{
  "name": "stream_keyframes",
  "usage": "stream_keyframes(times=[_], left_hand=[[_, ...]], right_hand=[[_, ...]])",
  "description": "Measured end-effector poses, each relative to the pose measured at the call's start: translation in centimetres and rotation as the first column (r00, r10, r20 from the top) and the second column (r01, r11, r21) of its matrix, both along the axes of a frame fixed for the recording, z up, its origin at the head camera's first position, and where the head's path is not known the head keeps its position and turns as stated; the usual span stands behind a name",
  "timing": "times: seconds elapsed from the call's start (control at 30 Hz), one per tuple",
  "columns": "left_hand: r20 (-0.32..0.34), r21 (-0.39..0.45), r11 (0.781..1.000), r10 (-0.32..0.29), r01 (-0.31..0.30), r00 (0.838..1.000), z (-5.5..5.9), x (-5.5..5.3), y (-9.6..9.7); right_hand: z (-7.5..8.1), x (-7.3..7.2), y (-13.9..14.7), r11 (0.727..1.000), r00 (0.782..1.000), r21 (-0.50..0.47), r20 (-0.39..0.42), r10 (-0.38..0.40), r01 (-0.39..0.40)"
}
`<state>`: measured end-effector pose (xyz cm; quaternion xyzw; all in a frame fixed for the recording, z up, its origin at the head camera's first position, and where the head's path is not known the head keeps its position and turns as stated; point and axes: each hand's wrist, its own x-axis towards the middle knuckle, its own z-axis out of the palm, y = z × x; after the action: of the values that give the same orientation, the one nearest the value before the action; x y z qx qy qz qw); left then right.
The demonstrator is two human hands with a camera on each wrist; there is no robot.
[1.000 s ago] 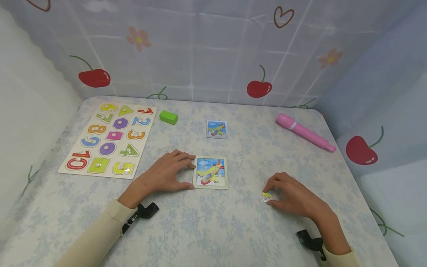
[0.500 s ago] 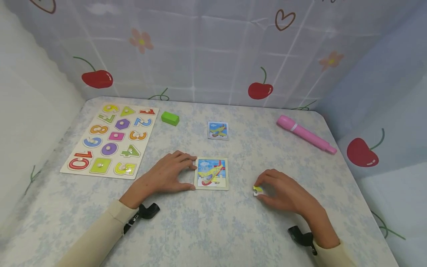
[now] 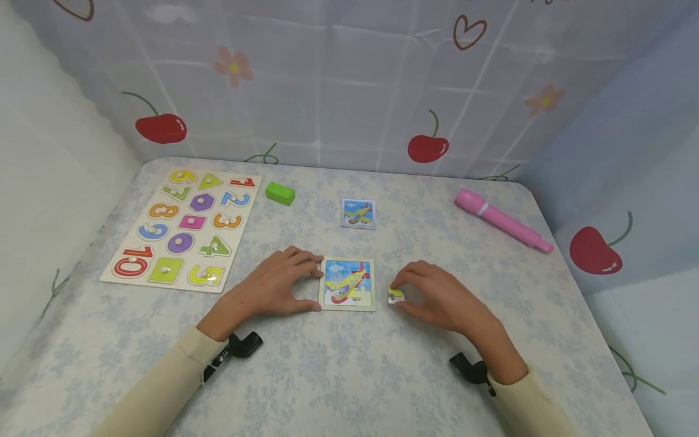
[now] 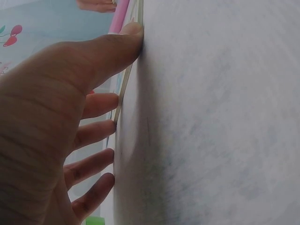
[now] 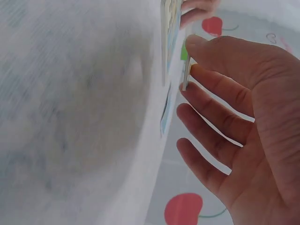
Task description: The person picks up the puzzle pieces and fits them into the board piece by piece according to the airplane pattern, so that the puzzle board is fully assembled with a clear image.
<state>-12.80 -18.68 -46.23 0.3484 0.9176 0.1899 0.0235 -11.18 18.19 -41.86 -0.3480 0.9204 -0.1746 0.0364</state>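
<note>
A square jigsaw puzzle (image 3: 347, 284) with a yellow airplane picture lies flat in its pale frame, with a light gap near its lower right. My left hand (image 3: 273, 282) rests at its left edge, the thumb by the lower corner and fingertips by the upper one. In the left wrist view, the thumb and two fingertips touch the frame's edge. Just right of the frame, my right hand (image 3: 439, 294) pinches a small yellow-and-white puzzle piece (image 3: 395, 295) between thumb and fingers. The right wrist view shows that piece (image 5: 186, 75) edge-on, held above the table.
Behind the puzzle lies a small airplane picture card (image 3: 358, 213). A number-and-shape peg board (image 3: 182, 227) is at the left, beside a green block (image 3: 280, 193). At the back right lies a pink pen-shaped tube (image 3: 502, 220). A patterned curtain (image 3: 349, 79) stands behind the table.
My right hand has carried the puzzle piece leftward and slightly away from me, from well right of the frame to close beside it. The left hand has stayed at the frame's edge.
</note>
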Motion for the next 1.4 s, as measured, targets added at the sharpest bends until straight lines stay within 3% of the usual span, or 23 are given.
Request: stream_keyframes(times=[0.27, 0.73, 1.4], left_hand=[[0.0, -0.001, 1.0, -0.002, 0.002, 1.0, 0.1, 0.1, 0.2], [-0.006, 0.009, 1.0, -0.007, 0.007, 1.0, 0.2, 0.1, 0.4], [0.007, -0.003, 1.0, -0.003, 0.003, 1.0, 0.2, 0.0, 0.5]], right_hand=[[-0.3, -0.4, -1.9, 0.998, 0.998, 0.009, -0.021, 0.062, -0.061], [-1.1, -0.4, -4.5, 0.995, 0.996, 0.061, -0.037, 0.083, -0.081], [-1.8, -0.6, -5.0, 0.994, 0.995, 0.073, -0.051, 0.083, -0.08]])
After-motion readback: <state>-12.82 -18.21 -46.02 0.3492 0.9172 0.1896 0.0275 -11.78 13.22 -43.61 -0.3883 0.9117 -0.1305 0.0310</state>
